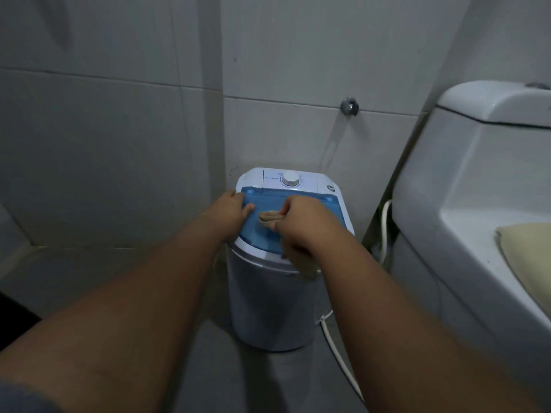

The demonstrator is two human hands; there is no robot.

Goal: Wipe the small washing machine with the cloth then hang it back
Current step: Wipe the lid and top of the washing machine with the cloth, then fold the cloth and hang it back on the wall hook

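Observation:
A small white washing machine [268, 308] with a translucent blue lid [325, 210] and a white dial [291, 178] stands on the floor against the tiled wall. My left hand [231, 214] rests on the lid's left edge, thumb on the blue top. My right hand [301, 228] is closed on a tan cloth [269, 217], pressing it on the lid. Part of the cloth hangs below my right wrist over the machine's front right rim.
A white toilet [477, 204] with its cistern stands close on the right, a beige mat on its closed seat. A white hose [340, 350] runs across the floor beside the machine. A chrome wall fitting [350, 106] sits above. Grey tiled walls meet behind the machine.

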